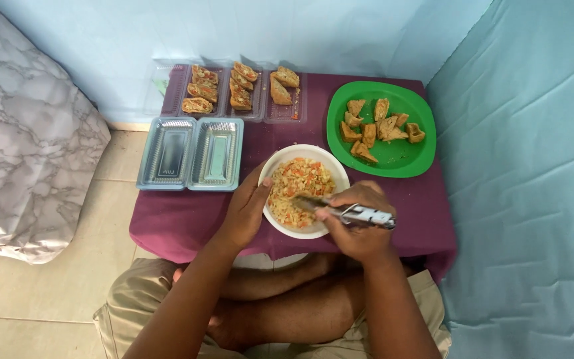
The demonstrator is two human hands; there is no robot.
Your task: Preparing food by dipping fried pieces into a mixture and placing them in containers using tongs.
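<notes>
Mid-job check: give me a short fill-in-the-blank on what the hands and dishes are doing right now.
1. The left hand steadies the ____ bowl of chopped filling.
2. The right hand holds a metal ____ over that bowl.
3. The fried pieces lie on a ____ plate.
4. Two empty clear trays sit to the ____ of the bowl.

Missing words: white; spoon; green; left

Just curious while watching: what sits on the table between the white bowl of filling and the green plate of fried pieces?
Nothing: in the head view only bare purple tablecloth separates the white bowl from the green plate.
</notes>
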